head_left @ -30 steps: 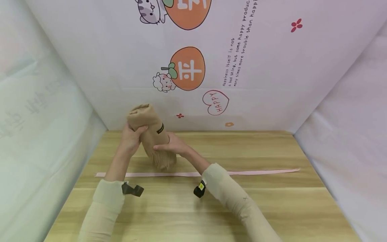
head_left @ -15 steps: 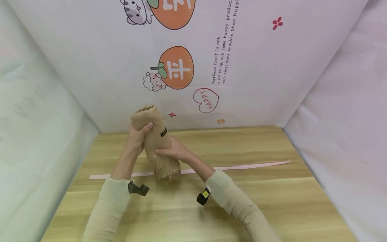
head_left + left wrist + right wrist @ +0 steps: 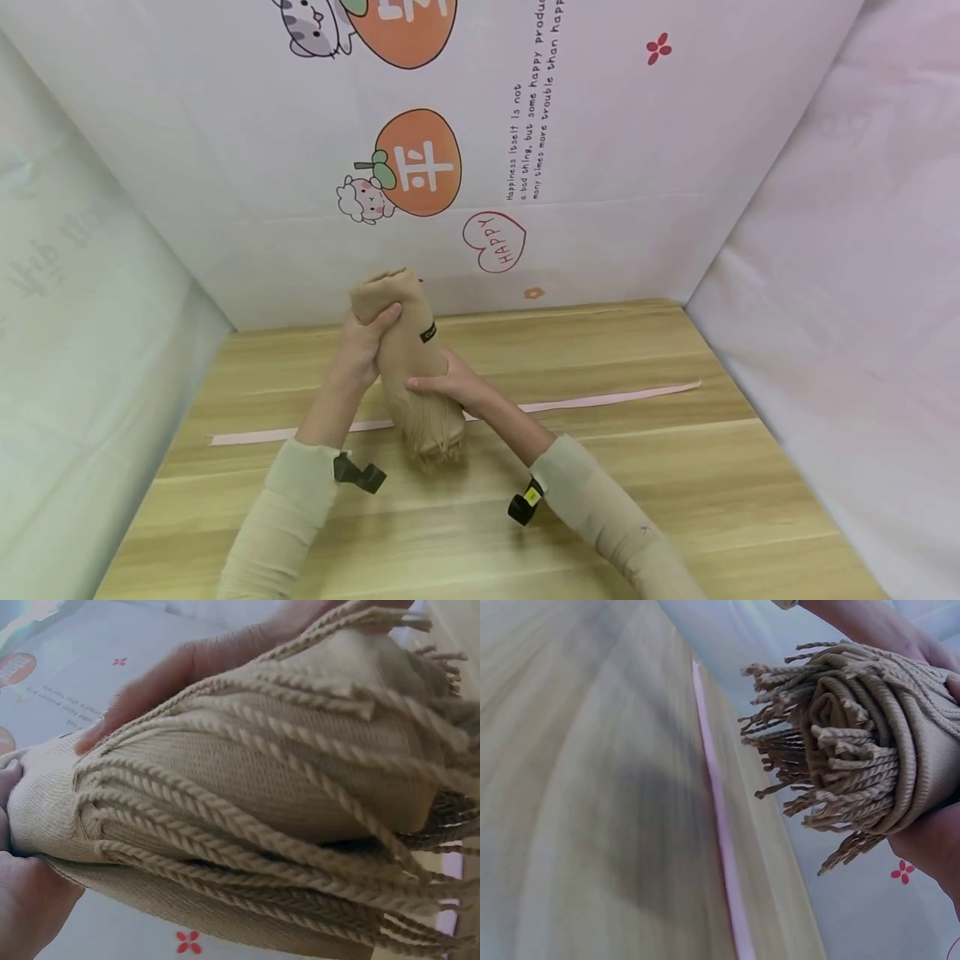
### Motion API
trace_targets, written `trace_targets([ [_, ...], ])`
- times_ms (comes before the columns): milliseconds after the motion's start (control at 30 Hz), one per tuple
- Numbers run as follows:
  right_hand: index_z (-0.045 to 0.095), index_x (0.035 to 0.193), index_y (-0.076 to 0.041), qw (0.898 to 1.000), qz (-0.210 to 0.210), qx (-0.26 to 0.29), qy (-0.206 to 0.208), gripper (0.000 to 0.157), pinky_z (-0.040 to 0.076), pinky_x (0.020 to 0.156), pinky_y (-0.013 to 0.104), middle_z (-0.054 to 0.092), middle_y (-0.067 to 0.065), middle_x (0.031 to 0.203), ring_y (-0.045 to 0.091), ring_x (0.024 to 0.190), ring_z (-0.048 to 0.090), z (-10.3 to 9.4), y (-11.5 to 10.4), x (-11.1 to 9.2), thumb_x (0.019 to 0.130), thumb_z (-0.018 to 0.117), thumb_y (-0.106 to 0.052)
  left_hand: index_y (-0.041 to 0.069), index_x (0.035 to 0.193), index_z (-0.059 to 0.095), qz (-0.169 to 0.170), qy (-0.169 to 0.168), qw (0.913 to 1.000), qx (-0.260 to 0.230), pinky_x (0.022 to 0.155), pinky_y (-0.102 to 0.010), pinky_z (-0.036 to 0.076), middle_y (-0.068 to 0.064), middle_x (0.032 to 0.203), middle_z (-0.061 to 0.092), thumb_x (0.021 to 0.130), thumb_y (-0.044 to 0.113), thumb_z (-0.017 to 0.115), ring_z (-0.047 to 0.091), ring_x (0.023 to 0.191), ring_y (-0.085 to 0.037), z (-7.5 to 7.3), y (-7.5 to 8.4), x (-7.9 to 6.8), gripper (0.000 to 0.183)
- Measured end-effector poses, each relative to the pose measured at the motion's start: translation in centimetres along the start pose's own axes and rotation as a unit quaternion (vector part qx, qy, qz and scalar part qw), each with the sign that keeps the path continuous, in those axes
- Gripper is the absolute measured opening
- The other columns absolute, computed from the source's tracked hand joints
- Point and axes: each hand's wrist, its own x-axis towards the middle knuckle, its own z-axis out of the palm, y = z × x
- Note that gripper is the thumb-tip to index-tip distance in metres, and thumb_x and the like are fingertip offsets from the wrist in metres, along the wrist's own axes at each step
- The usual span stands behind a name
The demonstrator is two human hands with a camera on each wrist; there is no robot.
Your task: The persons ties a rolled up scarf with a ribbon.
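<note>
- The rolled scarf (image 3: 408,358) is held above the wooden table (image 3: 675,500), left of the middle and toward the far side, tilted with one end up and far and its fringe (image 3: 438,446) hanging down on the near side.
- The left hand (image 3: 367,346) grasps the upper end of the roll, thumb across the front and fingers curled round it.
- The right hand (image 3: 450,385) clasps the lower middle from the right side, fingers wrapped round the cloth just above the fringe.
- The scarf is a tan knit, so it likely handles soft and light, yields under the fingers, and is not slippery or fragile.
- Being only rolled, it probably loosens if the hold slackens; a hold round the body of the roll with both hands, as here, seems the soundest.
- The fringe is made of twisted cords (image 3: 247,825) that hang loose; they look a poor place to take hold, since they could snag or pull the roll open.
- The right wrist view shows the roll's spiral end (image 3: 855,735) with the cords spilling out around it.
- A small dark label (image 3: 428,333) sits on the right side of the roll, between the two hands.
- A thin pink ribbon (image 3: 600,398) lies flat across the table from left to right, passing beneath the scarf and apart from it.
- A printed backdrop (image 3: 420,167) with cartoon fruit stands at the far edge of the table.
</note>
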Motion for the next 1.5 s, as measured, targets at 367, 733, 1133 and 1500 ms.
trace_targets([
  [367,0.046,0.130,-0.005,0.997,0.054,0.057,0.028,0.052,0.059,0.079,0.031,0.067,0.003,0.102,0.015,0.086,0.070,-1.6,2.2,-3.6,0.089,0.069,-0.026,0.014,0.112,0.050,-0.065,0.025,0.9973,0.022,0.076,-0.026,0.061,0.003,0.090,0.068,0.095,0.017,0.068,0.071,0.080,-0.011,1.1,-4.8,1.0,0.025],
  [733,0.032,0.140,-0.010,0.982,0.127,0.132,0.044,0.056,0.059,0.079,0.029,0.067,0.002,0.103,0.015,0.088,0.070,-2.6,5.1,-7.2,0.096,0.060,-0.030,0.014,0.110,0.052,-0.109,0.052,0.9926,-0.015,0.074,-0.022,0.060,0.005,0.086,0.071,0.095,0.016,0.068,0.071,0.077,-0.009,1.8,-9.6,2.7,0.022],
  [1133,0.032,0.141,-0.008,0.957,0.163,0.210,0.114,0.057,0.060,0.081,0.031,0.066,0.004,0.106,0.017,0.093,0.070,-3.5,7.7,-10.6,0.097,0.061,-0.030,0.007,0.127,0.049,-0.194,0.057,0.9793,0.013,0.079,-0.028,0.061,-0.001,0.094,0.070,0.092,0.025,0.072,0.072,0.083,-0.014,2.4,-15.1,4.4,0.045],
  [1500,0.041,0.138,0.000,0.946,0.190,0.196,0.176,0.060,0.061,0.080,0.031,0.071,0.004,0.099,0.016,0.087,0.072,-4.0,8.7,-11.2,0.095,0.065,-0.032,0.004,0.129,0.048,-0.213,0.029,0.9744,0.066,0.085,-0.032,0.060,-0.007,0.105,0.069,0.091,0.029,0.074,0.072,0.088,-0.017,2.1,-18.3,5.5,0.053],
])
